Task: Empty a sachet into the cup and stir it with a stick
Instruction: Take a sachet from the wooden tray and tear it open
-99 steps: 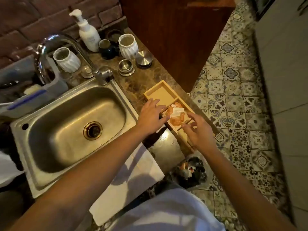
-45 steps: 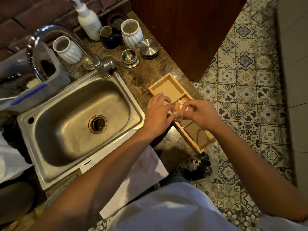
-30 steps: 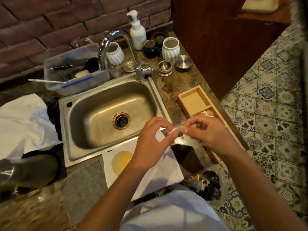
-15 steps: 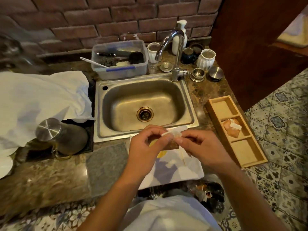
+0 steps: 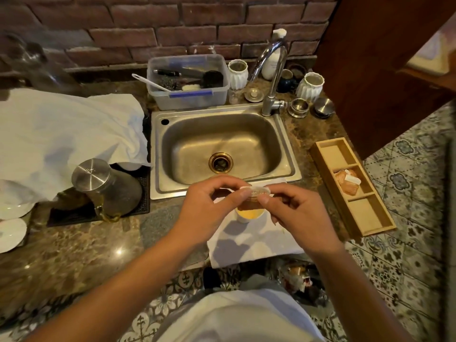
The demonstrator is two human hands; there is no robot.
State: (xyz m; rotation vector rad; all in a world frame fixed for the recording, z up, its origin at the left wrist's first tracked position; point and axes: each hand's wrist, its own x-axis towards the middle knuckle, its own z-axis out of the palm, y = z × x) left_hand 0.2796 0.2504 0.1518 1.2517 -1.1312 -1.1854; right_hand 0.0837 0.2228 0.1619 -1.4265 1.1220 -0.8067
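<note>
The left hand (image 5: 209, 201) and the right hand (image 5: 293, 213) meet low in the middle of the view, both pinched on one small sachet (image 5: 254, 197), each gripping an end of it between thumb and fingers. The sachet hangs right above the cup (image 5: 249, 214), a small white one with yellow liquid inside, standing on a white napkin (image 5: 251, 240) at the near edge of the table (image 5: 74, 255).

The table is dark mottled brown stone. A steel sink (image 5: 222, 149) is let into it at 12 o'clock from the cup, with a curved tap (image 5: 271, 75) at its far right corner. At 3 o'clock from the cup lies a long wooden tray (image 5: 352, 213) with three compartments; more sachets (image 5: 348, 183) sit in the middle one. At 9 o'clock a steel-lidded jug (image 5: 106, 186) stands on a dark mat, with a white cloth (image 5: 61, 137) spread beyond it. Behind the sink are a clear plastic tub (image 5: 187, 82) of utensils and two white ribbed pots, against a red brick wall (image 5: 148, 23). A dark wood panel (image 5: 375, 58) rises at 2 o'clock. The floor (image 5: 407, 230) has patterned tiles.
</note>
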